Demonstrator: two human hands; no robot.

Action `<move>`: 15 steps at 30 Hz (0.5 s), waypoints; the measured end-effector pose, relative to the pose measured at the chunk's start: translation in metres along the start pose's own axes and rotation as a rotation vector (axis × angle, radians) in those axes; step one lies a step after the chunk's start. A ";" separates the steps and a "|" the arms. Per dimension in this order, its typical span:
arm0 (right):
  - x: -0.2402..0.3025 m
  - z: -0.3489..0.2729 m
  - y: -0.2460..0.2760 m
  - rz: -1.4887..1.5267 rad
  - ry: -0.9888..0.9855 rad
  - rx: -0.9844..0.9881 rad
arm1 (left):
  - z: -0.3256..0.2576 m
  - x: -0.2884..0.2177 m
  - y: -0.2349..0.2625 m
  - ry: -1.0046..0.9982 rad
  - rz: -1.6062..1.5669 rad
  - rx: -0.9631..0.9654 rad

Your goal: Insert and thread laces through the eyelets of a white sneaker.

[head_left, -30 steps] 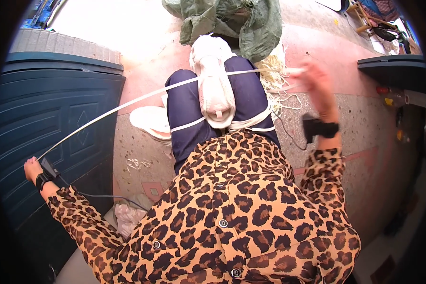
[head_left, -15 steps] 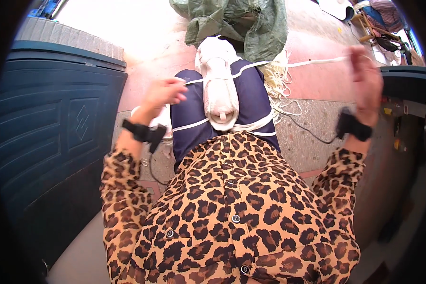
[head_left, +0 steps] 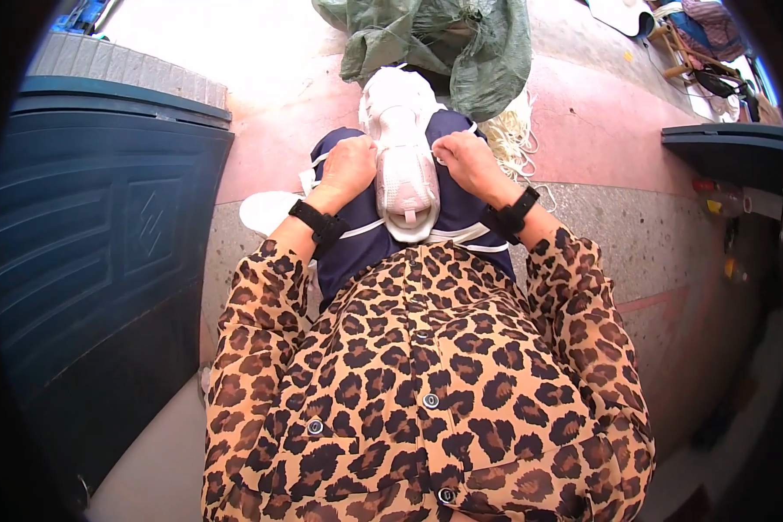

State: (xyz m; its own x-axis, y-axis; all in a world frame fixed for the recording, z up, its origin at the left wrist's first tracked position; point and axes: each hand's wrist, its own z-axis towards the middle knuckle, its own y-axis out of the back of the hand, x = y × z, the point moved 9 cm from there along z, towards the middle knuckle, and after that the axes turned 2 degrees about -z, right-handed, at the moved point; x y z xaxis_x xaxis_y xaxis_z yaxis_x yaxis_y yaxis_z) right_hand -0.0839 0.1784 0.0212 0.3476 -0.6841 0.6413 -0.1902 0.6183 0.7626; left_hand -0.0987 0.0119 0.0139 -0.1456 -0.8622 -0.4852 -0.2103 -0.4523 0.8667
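Pink-and-white shoe (head_left: 407,187) sits between the person's thighs, heel-tab end facing the torso, flanked by dark blue trousers (head_left: 463,202). White bundle (head_left: 398,97) butts up against its far end; can't tell if that's a second shoe or something else.

Left hand (head_left: 351,163): over the left knee, just beside the shoe, fingers curled in. Can't tell whether it grips anything.

Right hand (head_left: 470,161): same on the other side, over the right knee, fingers curled, sliver of white at the fingertips. Grip not readable either.

White strip (head_left: 320,160) shows on the left knee beside the left hand; its run past there is hidden. White bands (head_left: 362,230) cross both thighs nearer the torso. Black wrist straps (head_left: 318,224) on both wrists, leopard-print shirt (head_left: 391,348) below.

Around: green sack (head_left: 487,70) beyond the knees, pale cord heap (head_left: 511,143) on the floor just right of the right knee, white rounded item (head_left: 265,211) on the floor left of the left thigh. Blue door (head_left: 87,217) at far left.
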 end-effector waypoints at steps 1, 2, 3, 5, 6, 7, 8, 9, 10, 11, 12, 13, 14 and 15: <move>-0.005 0.002 -0.002 -0.015 -0.030 -0.003 | 0.000 -0.003 -0.002 -0.018 0.018 0.046; -0.006 0.004 -0.004 -0.016 -0.034 -0.005 | 0.000 -0.008 0.002 -0.021 0.018 0.047; -0.006 0.006 -0.004 -0.030 -0.031 -0.021 | -0.001 -0.010 0.003 0.008 0.066 0.077; -0.008 0.009 -0.009 -0.068 -0.036 -0.004 | 0.000 -0.015 0.005 0.035 0.115 0.108; -0.009 0.010 -0.010 -0.070 -0.037 -0.005 | 0.001 -0.019 0.004 0.027 0.149 0.128; -0.009 0.012 -0.011 -0.075 -0.036 -0.009 | 0.001 -0.021 0.003 0.019 0.184 0.147; -0.006 0.014 -0.011 -0.080 -0.034 -0.012 | 0.000 -0.019 0.001 0.019 0.183 0.147; -0.004 0.015 -0.011 -0.081 -0.034 -0.011 | -0.001 -0.023 0.002 -0.061 0.189 0.088; -0.002 0.016 -0.014 -0.143 -0.034 0.026 | -0.002 -0.028 0.004 -0.141 0.195 0.028; 0.000 0.018 -0.017 -0.205 -0.036 0.064 | -0.002 -0.029 0.004 -0.142 0.194 0.028; 0.003 0.020 -0.016 -0.206 -0.036 0.063 | -0.002 -0.031 0.004 -0.155 0.193 0.029; 0.013 0.022 -0.016 -0.308 0.038 0.073 | -0.002 -0.032 0.004 -0.167 0.191 0.029; 0.022 0.023 -0.017 -0.410 0.115 0.080 | -0.001 -0.031 0.003 -0.168 0.192 0.026; 0.022 0.024 -0.016 -0.412 0.118 0.078 | 0.000 -0.025 0.003 -0.132 0.191 0.001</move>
State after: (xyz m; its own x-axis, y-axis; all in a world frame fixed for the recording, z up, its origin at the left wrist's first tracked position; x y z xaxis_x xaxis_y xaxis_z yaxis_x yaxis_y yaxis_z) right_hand -0.0950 0.1437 0.0251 0.5105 -0.8158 0.2718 -0.0807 0.2692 0.9597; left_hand -0.0957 0.0323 0.0291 -0.3084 -0.8946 -0.3234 -0.1675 -0.2836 0.9442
